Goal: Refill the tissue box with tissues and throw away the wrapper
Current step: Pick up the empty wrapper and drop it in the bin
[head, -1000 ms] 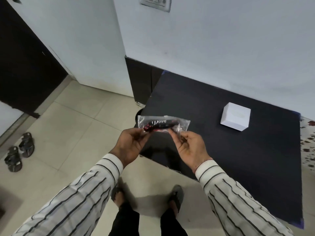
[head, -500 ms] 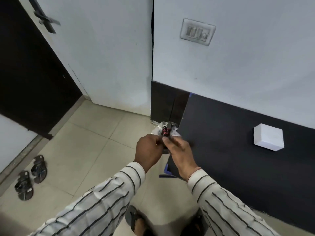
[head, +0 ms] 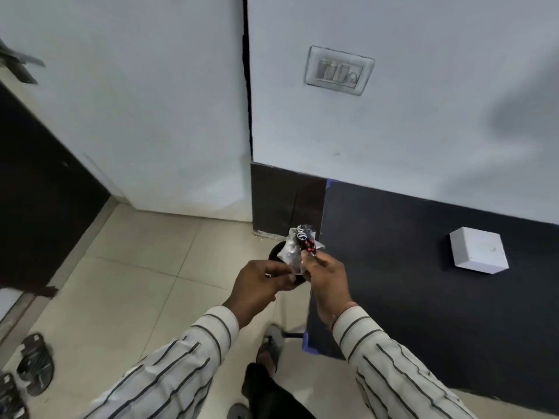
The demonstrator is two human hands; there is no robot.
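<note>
Both hands, left hand [head: 257, 285] and right hand [head: 328, 282], pinch the crumpled wrapper [head: 298, 246] at frame centre; tissue box [head: 478, 254] on the desk [head: 423, 297] at right.

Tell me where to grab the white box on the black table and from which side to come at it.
Grip the white box across its two opposite side walls, coming down from above. It sits flat on the black table with a broad square top and low straight sides, nothing crowding it. The right hand is nearer, but both it and the left hand are pinching the crumpled wrapper, so free one first.

Glossy plastic wrapper [head: 299, 247], matt table [head: 423, 297]
</note>
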